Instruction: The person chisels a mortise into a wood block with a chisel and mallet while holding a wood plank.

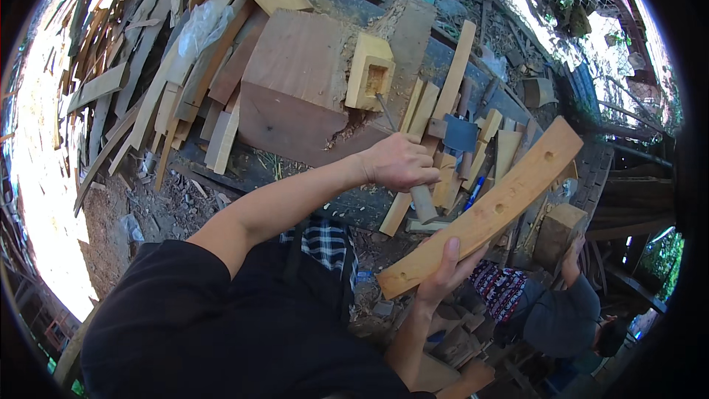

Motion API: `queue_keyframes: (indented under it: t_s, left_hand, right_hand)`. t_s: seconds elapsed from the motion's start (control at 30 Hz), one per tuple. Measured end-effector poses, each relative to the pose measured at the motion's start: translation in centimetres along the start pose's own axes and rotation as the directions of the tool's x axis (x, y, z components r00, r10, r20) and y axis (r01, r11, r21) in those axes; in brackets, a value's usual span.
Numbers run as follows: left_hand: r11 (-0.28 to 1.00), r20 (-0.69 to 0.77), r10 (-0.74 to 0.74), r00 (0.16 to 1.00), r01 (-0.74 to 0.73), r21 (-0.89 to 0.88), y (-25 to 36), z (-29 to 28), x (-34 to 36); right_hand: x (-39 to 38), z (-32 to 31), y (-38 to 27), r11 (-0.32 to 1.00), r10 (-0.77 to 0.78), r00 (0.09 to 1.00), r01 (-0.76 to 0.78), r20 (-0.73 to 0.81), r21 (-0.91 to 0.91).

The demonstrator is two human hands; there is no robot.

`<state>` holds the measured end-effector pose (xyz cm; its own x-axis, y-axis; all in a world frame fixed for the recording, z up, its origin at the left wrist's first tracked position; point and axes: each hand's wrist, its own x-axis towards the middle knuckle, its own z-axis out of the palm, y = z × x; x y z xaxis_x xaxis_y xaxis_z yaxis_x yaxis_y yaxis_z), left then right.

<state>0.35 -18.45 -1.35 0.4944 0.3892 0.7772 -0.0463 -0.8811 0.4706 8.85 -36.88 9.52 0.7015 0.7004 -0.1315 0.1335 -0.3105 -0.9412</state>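
My left hand (402, 164) is closed around a chisel (424, 204). Its wooden handle sticks out below the fist, and the thin metal blade points away from me. The blade's tip reaches the rectangular recess of a small pale wood block (360, 77), which rests on a large timber block (292, 59). In my right hand (447, 275) is a long, slightly curved wooden board (491, 210) with several round holes. I grip it near its lower left end, thumb on the upper face, and it is raised at a slant over the bench's right side.
Wood strips (159, 96) are piled at the left, with a clear plastic bag (203, 27) on top. Between block and board lie pale offcuts, a square-headed dark tool (459, 134) and a blue marker (475, 192). At the lower right another person (565, 318) touches a wood block (559, 233).
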Motion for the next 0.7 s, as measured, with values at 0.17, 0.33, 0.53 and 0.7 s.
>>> queue_keyframes:
  t_s: [0.17,0.33,0.53,0.7]
  left_hand:
    - [0.983,-0.336,-0.183,0.924,0.171,-0.064,-0.3,-2.1,2.6]
    - [0.743,-0.468,-0.669,0.577,0.513,-0.430,-3.3,-6.0,6.3]
    - [0.659,-0.406,-0.751,0.521,0.550,-0.513,-6.2,-6.9,6.0]
    - [0.632,-0.372,-0.774,0.512,0.596,-0.496,-6.6,-6.9,5.7]
  right_hand:
    - [-0.5,-0.6,2.4,0.988,-0.109,0.994,0.108,-0.007,-0.112]
    - [-0.9,-0.4,2.9,0.993,-0.101,0.995,0.102,0.018,-0.068]
    - [-0.5,-0.5,2.1,0.987,-0.128,0.991,0.132,0.043,-0.091]
    - [-0.5,0.0,1.9,0.989,-0.126,0.991,0.129,0.042,-0.078]
